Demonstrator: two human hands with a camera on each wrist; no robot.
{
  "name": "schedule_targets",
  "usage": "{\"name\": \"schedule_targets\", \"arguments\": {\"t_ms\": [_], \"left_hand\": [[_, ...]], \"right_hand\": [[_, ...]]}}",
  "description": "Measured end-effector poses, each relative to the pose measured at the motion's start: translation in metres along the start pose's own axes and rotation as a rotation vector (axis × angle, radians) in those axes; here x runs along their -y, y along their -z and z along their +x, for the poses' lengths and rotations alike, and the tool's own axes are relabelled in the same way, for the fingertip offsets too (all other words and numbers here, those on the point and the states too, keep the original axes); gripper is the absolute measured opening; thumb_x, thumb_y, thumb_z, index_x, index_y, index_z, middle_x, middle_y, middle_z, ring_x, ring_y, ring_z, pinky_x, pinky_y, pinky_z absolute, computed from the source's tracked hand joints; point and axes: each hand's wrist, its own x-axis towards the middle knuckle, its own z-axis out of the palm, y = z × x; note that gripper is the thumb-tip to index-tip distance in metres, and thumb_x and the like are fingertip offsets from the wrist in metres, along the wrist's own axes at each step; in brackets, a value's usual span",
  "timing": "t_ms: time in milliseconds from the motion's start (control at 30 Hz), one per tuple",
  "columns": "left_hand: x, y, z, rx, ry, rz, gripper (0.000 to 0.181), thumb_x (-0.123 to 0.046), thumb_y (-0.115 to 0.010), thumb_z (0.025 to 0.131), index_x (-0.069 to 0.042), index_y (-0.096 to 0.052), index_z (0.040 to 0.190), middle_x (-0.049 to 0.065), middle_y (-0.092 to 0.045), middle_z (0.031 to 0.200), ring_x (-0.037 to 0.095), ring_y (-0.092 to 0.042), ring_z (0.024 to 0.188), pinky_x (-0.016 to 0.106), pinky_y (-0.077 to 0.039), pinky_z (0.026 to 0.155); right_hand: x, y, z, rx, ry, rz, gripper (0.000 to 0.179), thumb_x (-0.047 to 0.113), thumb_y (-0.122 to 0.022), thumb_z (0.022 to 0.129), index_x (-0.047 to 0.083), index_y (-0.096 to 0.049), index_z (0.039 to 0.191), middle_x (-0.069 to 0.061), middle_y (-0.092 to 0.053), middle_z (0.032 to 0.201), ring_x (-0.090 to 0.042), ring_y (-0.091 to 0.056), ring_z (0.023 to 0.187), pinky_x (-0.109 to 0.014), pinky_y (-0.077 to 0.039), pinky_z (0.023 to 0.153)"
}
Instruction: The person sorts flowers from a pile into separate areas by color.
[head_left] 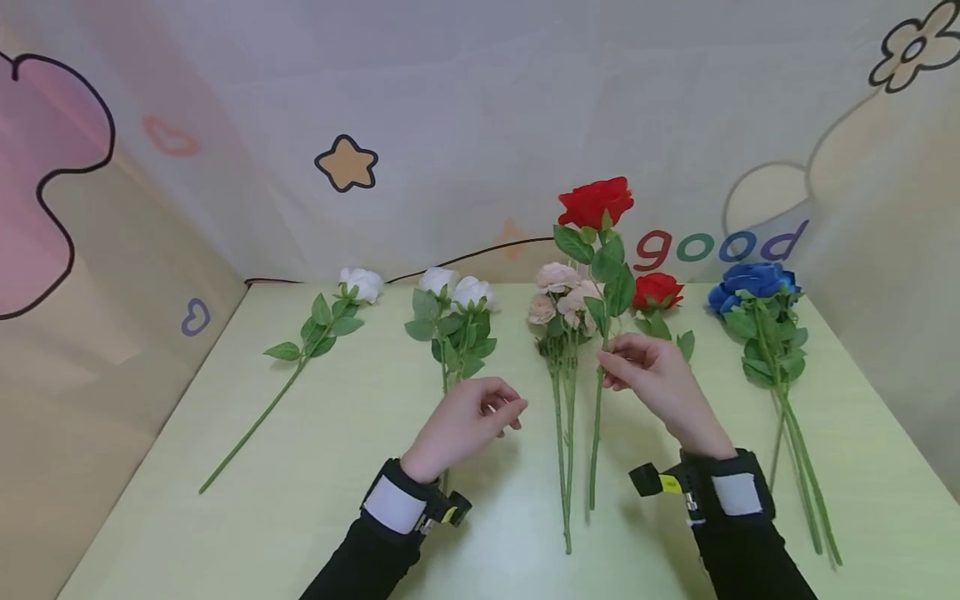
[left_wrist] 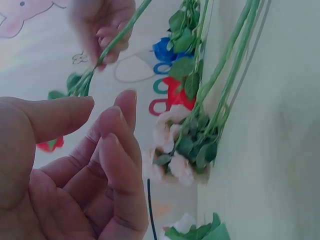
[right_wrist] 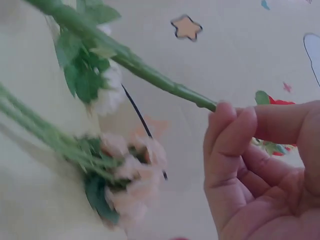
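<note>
My right hand [head_left: 648,379] pinches the green stem of a red rose [head_left: 597,202] between thumb and fingertips, keeping it upright above the table. In the right wrist view the stem [right_wrist: 145,72] runs from the fingertips to the upper left. My left hand [head_left: 468,425] hovers over the stems of the white roses [head_left: 453,292], fingers loosely bent with nothing between them; the left wrist view shows a gap between its thumb and fingers. Pale pink flowers [head_left: 558,292] lie just left of the held rose. A second red rose [head_left: 657,290] lies behind my right hand, its stem partly hidden.
On the table [head_left: 300,517], a single white rose [head_left: 362,285] lies at the left, stem slanting toward the front. Blue roses [head_left: 756,287] with long stems lie at the right. A printed cloth [head_left: 465,125] hangs behind the table and along its sides.
</note>
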Motion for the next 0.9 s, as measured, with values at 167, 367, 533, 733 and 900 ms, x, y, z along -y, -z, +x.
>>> {"name": "schedule_targets", "arguments": {"t_ms": [167, 367, 533, 733, 900], "left_hand": [[0.004, 0.014, -0.001, -0.051, 0.018, 0.011, 0.015, -0.026, -0.058, 0.095, -0.014, -0.066, 0.094, -0.003, -0.067, 0.077, 0.020, -0.064, 0.068, 0.030, -0.052, 0.061], [0.009, 0.028, -0.002, -0.124, 0.055, -0.002, 0.014, -0.026, -0.061, 0.093, -0.014, -0.067, 0.095, 0.001, -0.068, 0.078, 0.020, -0.061, 0.064, 0.034, -0.049, 0.060], [0.012, 0.037, -0.002, -0.150, 0.070, -0.004, 0.015, -0.026, -0.061, 0.093, -0.013, -0.067, 0.096, 0.004, -0.069, 0.080, 0.017, -0.060, 0.063, 0.034, -0.049, 0.059], [0.011, 0.043, -0.004, -0.135, 0.070, 0.013, 0.013, -0.024, -0.059, 0.094, -0.013, -0.067, 0.094, 0.003, -0.069, 0.080, 0.017, -0.061, 0.063, 0.033, -0.049, 0.059], [0.010, 0.043, -0.005, -0.127, 0.070, 0.014, 0.013, -0.023, -0.058, 0.094, -0.012, -0.066, 0.094, 0.004, -0.068, 0.081, 0.017, -0.061, 0.064, 0.034, -0.049, 0.060]], "right_hand": [[-0.010, 0.030, -0.004, -0.019, -0.030, -0.101, 0.032, 0.026, -0.057, 0.096, -0.003, -0.060, 0.108, -0.018, -0.065, 0.090, -0.020, -0.063, 0.073, -0.022, -0.053, 0.068], [-0.023, 0.063, -0.013, -0.034, -0.081, -0.230, 0.039, 0.029, -0.054, 0.097, -0.006, -0.058, 0.114, -0.023, -0.065, 0.098, -0.019, -0.065, 0.076, -0.019, -0.052, 0.068], [-0.030, 0.083, -0.020, -0.030, -0.125, -0.336, 0.043, 0.029, -0.052, 0.098, -0.009, -0.057, 0.117, -0.024, -0.063, 0.101, -0.022, -0.065, 0.079, -0.019, -0.051, 0.067], [-0.037, 0.093, -0.026, 0.005, -0.181, -0.390, 0.041, 0.027, -0.050, 0.099, -0.010, -0.057, 0.115, -0.021, -0.064, 0.098, -0.024, -0.063, 0.081, -0.028, -0.053, 0.071], [-0.044, 0.093, -0.024, 0.034, -0.225, -0.378, 0.042, 0.025, -0.049, 0.099, -0.012, -0.056, 0.116, -0.020, -0.064, 0.098, -0.021, -0.062, 0.081, -0.035, -0.053, 0.074]]}}
